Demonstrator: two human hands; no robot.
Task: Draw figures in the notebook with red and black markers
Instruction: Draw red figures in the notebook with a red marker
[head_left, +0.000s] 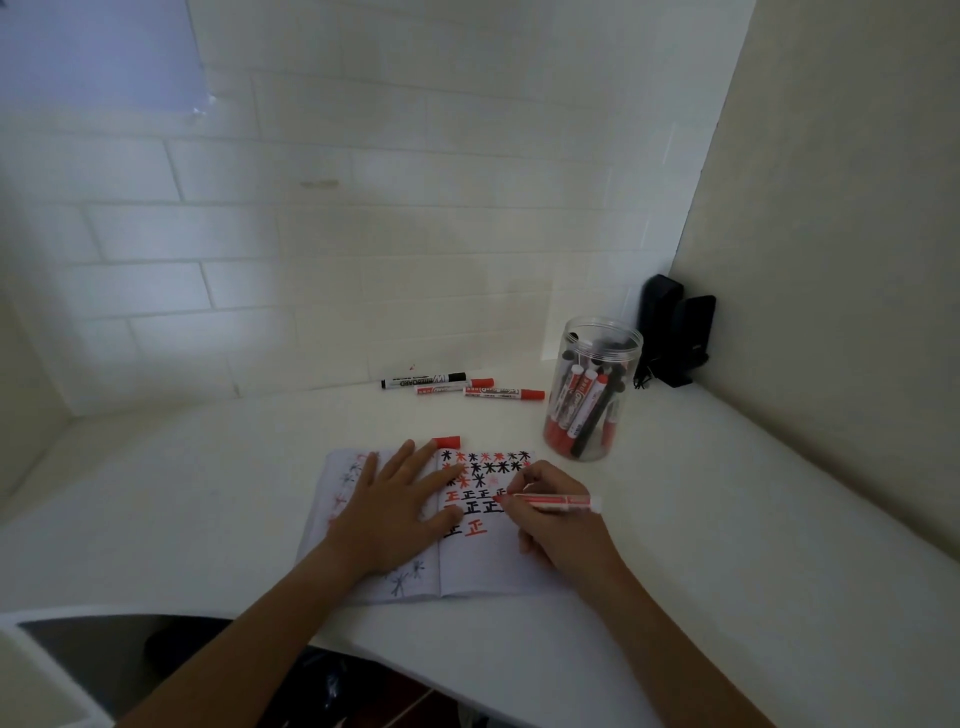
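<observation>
An open notebook (483, 564) lies on the white desk, its right page filled with red and black star figures and block characters. My left hand (400, 506) lies flat with straight fingers across the centre fold, pressing the pages down. My right hand (553, 512) grips a red marker (553, 502), whose tip touches the right page near the upper rows of characters. A loose red cap (448, 441) rests just beyond the notebook's top edge.
A clear jar (589, 395) of red and black markers stands to the right behind the notebook. One black marker (423, 380) and two red markers (504, 393) lie near the tiled wall. A black device (675, 330) sits in the corner. The desk's front edge curves near me.
</observation>
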